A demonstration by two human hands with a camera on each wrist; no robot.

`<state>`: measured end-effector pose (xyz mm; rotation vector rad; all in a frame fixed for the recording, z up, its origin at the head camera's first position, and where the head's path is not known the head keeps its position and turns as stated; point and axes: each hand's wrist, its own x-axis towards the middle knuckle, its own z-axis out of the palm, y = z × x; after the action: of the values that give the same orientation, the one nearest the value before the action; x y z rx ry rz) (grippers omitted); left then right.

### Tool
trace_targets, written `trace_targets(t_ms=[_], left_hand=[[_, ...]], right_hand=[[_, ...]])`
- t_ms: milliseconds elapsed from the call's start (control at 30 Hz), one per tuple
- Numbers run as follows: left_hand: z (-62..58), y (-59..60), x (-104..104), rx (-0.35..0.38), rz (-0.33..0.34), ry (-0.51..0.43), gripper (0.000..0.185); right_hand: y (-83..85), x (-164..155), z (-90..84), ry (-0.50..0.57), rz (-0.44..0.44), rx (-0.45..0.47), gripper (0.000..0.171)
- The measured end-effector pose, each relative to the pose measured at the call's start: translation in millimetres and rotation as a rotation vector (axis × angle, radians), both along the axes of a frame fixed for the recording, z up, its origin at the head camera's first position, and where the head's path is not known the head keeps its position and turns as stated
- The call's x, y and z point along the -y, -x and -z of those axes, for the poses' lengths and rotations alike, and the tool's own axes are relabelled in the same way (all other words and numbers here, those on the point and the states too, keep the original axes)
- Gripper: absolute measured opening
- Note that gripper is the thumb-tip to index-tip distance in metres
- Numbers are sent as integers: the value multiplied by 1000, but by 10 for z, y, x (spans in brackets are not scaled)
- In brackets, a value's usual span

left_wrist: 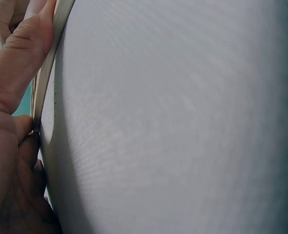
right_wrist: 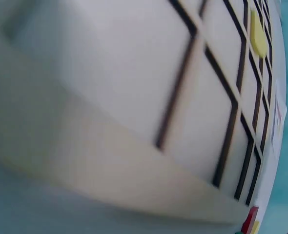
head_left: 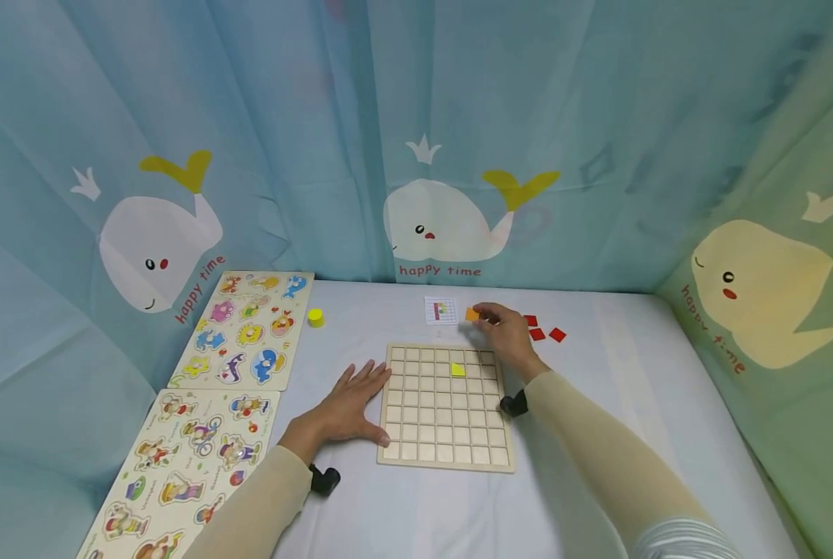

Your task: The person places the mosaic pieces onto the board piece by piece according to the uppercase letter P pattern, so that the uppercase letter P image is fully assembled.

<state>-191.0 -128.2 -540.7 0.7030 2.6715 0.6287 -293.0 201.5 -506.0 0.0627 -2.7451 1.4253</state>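
Observation:
A wooden grid board [head_left: 430,440] lies on the white table in front of me. One yellow square tile [head_left: 458,369] sits in a cell of its upper part and also shows in the right wrist view. My left hand [head_left: 349,407] rests with spread fingers along the board's left edge, its thumb against the rim. Beyond the board's far right corner, my right hand [head_left: 505,334] pinches an orange square tile [head_left: 472,314] at the fingertips. Just left of that tile lies a small printed card [head_left: 441,310] with a coloured grid pattern.
Several red tiles [head_left: 558,335] lie to the right of the right hand. A yellow cylinder-shaped piece [head_left: 315,317] stands at the back left. Two picture puzzle boards [head_left: 282,371] cover the table's left side. Behind the table hangs a blue curtain [head_left: 332,217] with whale prints.

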Motion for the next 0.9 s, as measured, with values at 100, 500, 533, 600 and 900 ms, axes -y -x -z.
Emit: trace_targets(t_ms=[100, 500, 533, 600, 900], left_hand=[[5, -1, 7, -4, 7, -5, 130], [-18, 5, 5, 17, -10, -10, 131], [-16, 6, 6, 16, -11, -8, 131], [-15, 7, 7, 10, -10, -15, 130], [-23, -14, 4, -1, -8, -23, 131]], right_hand=[[-89, 39, -9, 20, -7, 5, 28], [-341, 193, 26, 27, -15, 21, 26], [-362, 205, 28, 29, -20, 28, 26], [-404, 230, 31, 37, -34, 37, 26], [-548, 328, 70, 26, -112, 78, 24]])
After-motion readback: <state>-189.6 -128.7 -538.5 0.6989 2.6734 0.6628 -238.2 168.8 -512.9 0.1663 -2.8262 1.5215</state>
